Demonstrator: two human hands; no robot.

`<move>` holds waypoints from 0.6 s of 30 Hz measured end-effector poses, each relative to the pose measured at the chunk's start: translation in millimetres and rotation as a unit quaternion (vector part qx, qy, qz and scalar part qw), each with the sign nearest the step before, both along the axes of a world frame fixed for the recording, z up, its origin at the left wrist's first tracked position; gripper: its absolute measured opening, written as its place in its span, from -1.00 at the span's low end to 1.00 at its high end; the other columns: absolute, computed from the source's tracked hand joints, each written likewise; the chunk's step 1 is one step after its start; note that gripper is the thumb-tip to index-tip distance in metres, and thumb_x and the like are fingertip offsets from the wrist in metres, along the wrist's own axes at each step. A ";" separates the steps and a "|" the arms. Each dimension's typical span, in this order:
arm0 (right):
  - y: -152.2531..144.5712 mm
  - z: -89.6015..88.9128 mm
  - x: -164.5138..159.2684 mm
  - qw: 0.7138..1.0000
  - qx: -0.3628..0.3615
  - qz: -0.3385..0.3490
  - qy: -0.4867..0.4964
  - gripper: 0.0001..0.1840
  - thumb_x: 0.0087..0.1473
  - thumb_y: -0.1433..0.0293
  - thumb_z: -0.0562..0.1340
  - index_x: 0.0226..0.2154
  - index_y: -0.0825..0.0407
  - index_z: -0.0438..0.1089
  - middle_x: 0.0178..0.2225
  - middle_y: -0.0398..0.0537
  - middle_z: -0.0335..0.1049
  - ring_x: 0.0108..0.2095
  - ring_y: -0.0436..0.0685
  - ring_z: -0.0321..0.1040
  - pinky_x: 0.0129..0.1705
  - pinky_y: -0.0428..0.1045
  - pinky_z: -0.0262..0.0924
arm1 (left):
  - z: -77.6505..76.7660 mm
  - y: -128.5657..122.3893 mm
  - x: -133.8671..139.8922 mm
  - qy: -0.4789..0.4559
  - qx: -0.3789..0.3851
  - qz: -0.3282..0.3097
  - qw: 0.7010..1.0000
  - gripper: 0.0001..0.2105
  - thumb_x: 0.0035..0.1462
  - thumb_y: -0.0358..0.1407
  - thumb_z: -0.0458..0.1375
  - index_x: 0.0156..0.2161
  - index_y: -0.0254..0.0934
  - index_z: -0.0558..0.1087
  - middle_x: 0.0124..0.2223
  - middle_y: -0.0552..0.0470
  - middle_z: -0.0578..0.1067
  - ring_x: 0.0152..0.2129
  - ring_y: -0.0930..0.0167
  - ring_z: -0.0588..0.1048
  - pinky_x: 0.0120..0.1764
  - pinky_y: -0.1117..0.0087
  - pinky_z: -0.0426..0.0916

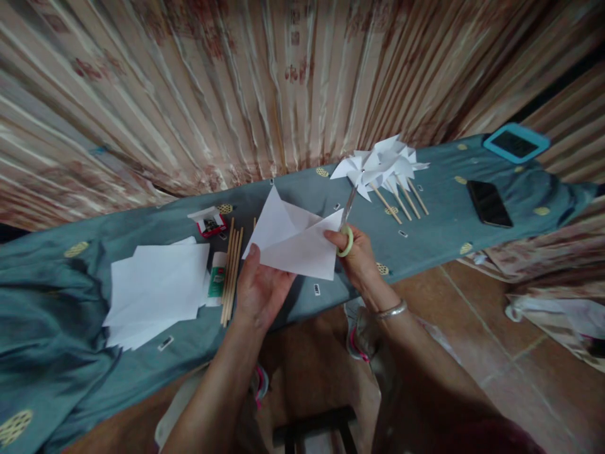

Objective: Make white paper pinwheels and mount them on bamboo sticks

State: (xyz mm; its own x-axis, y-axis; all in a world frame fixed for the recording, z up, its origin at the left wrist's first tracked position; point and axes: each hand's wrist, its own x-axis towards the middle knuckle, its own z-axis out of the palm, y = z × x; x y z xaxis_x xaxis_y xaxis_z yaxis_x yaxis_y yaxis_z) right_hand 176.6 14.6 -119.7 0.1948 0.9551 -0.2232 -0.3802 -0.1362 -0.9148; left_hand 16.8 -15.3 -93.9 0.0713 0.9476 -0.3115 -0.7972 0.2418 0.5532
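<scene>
A white sheet of paper (pixel 302 252), creased and with its corners parted by cuts, is held up over the table. My left hand (pixel 265 290) grips its lower left edge, thumb on top and fingers beneath. My right hand (pixel 357 252) has a pair of scissors (pixel 347 239) with a pale green handle, its blades pointing away from me. The right thumb also presses on the paper's right side. Beyond the right hand lie several finished paper pinwheels (pixel 382 165) on wooden sticks, overlapping one another.
On the cloth-covered table (pixel 293 309), a stack of white paper (pixel 161 284) lies left, beside a glue stick (pixel 217 279), several wooden sticks (pixel 231 271) and a small red box (pixel 211 224). A phone (pixel 489 203) and a blue-framed device (pixel 517 143) lie right. A curtain (pixel 265 94) hangs behind.
</scene>
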 end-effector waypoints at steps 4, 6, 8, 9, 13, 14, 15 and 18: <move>-5.5 -0.4 -6.1 0.998 0.014 0.038 -0.052 -0.69 -0.37 0.24 0.45 -0.51 0.01 0.42 -0.57 -0.25 0.40 -0.56 -0.03 0.25 -0.46 -0.08 0.18 | -5.3 4.7 0.8 0.023 -0.056 0.025 0.998 -0.70 0.12 -0.20 0.19 -0.05 -0.26 0.45 -0.10 -0.09 0.58 -0.01 0.21 0.48 0.00 0.21 0.44; -7.1 1.1 -8.2 0.995 0.017 0.057 -0.076 -0.65 -0.37 0.19 0.46 -0.51 0.00 0.41 -0.59 -0.26 0.37 -0.58 -0.04 0.21 -0.49 -0.09 0.15 | -8.0 8.7 -1.5 0.038 -0.102 0.048 0.993 -0.71 0.16 -0.28 0.15 0.00 -0.27 0.42 -0.12 -0.09 0.59 -0.05 0.24 0.51 -0.04 0.24 0.46; -8.6 3.0 -9.0 0.991 0.019 0.078 -0.104 -0.61 -0.35 0.11 0.45 -0.54 0.01 0.40 -0.62 -0.26 0.33 -0.60 -0.06 0.16 -0.53 -0.10 0.09 | -9.0 13.3 -4.9 0.048 -0.125 0.079 0.988 -0.72 0.19 -0.33 0.11 0.01 -0.26 0.41 -0.12 -0.07 0.59 -0.08 0.29 0.52 -0.09 0.30 0.49; -9.7 3.8 -8.8 0.990 0.018 0.089 -0.110 -0.59 -0.31 0.06 0.43 -0.56 0.01 0.39 -0.63 -0.25 0.32 -0.61 -0.06 0.15 -0.55 -0.11 0.06 | -8.6 15.7 -7.1 0.052 -0.127 0.095 0.986 -0.74 0.21 -0.34 0.09 0.01 -0.26 0.42 -0.12 -0.06 0.59 -0.10 0.31 0.53 -0.12 0.34 0.50; -20.2 3.5 -6.8 0.985 -0.021 0.158 -0.065 -0.45 -0.18 -0.11 0.32 -0.45 0.05 0.43 -0.57 -0.13 0.41 -0.57 -0.03 0.23 -0.54 -0.10 0.07 | -4.4 25.4 -20.5 0.064 -0.107 0.141 0.982 -0.78 0.25 -0.33 0.05 -0.06 -0.29 0.45 -0.16 -0.05 0.60 -0.15 0.37 0.55 -0.21 0.46 0.50; -24.6 2.5 -6.6 0.981 -0.035 0.184 -0.052 -0.43 -0.17 -0.12 0.32 -0.40 0.06 0.44 -0.53 -0.10 0.44 -0.55 -0.02 0.26 -0.52 -0.10 0.09 | -3.6 27.4 -25.0 0.067 -0.096 0.147 0.982 -0.78 0.25 -0.33 0.04 -0.07 -0.30 0.46 -0.16 -0.06 0.60 -0.15 0.37 0.56 -0.20 0.46 0.50; -29.6 1.2 -6.8 0.976 -0.045 0.210 -0.044 -0.41 -0.16 -0.12 0.31 -0.35 0.07 0.44 -0.50 -0.07 0.47 -0.52 -0.01 0.28 -0.51 -0.09 0.11 | -3.2 29.1 -29.7 0.070 -0.083 0.150 0.983 -0.78 0.25 -0.32 0.04 -0.07 -0.30 0.46 -0.15 -0.07 0.60 -0.15 0.37 0.56 -0.18 0.45 0.50; -46.1 -2.5 -10.0 0.952 -0.050 0.302 -0.021 -0.42 -0.03 -0.09 0.26 -0.24 0.09 0.42 -0.39 0.00 0.50 -0.45 0.03 0.33 -0.43 -0.06 0.16 | -3.3 32.2 -42.4 0.084 -0.042 0.152 0.984 -0.74 0.23 -0.28 0.07 -0.04 -0.32 0.46 -0.12 -0.10 0.60 -0.14 0.32 0.56 -0.11 0.39 0.48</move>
State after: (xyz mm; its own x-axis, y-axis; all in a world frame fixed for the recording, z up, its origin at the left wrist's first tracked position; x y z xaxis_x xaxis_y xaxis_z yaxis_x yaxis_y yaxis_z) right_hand 166.6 -31.4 -122.3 -0.3726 0.8699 -0.3232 -0.1687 -0.4059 -0.8982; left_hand -25.6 16.9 -97.2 -0.2701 0.8879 -0.3724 -0.7387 0.0570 0.6717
